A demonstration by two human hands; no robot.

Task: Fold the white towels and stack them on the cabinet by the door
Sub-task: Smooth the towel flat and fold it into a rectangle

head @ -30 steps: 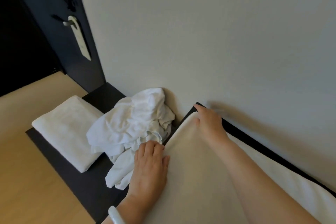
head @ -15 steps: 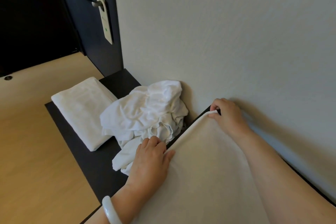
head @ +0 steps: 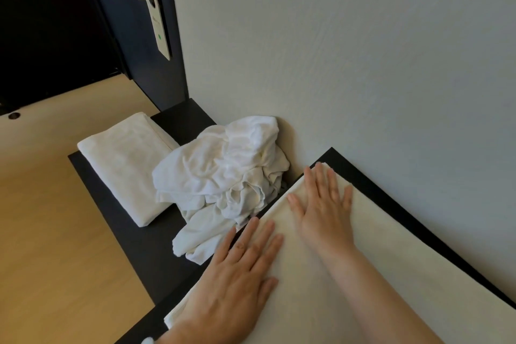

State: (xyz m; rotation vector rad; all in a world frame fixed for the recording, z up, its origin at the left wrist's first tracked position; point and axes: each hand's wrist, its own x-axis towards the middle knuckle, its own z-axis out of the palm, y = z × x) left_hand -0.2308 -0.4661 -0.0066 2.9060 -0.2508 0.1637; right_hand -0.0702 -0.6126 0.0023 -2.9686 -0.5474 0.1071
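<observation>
A white towel [head: 371, 265] lies spread flat on the black cabinet top [head: 134, 234] along the wall. My left hand [head: 237, 279] rests palm down on the towel's near left part, fingers apart. My right hand [head: 324, 204] lies flat near the towel's far corner, fingers spread. A crumpled heap of white towels [head: 223, 181] sits just left of the spread towel, against the wall. Further left lies one folded white towel [head: 125, 165] on the cabinet's end by the door.
A dark door [head: 134, 22] with a lever handle and a white hanger tag [head: 157, 22] stands beyond the cabinet's end. Light wooden floor [head: 50, 246] runs along the cabinet's left side. The pale wall [head: 335, 64] borders the cabinet on the right.
My right hand let go of the towel's far corner and now lies flat on it. My left hand opened and slid flat onto the towel. The view shifted right.
</observation>
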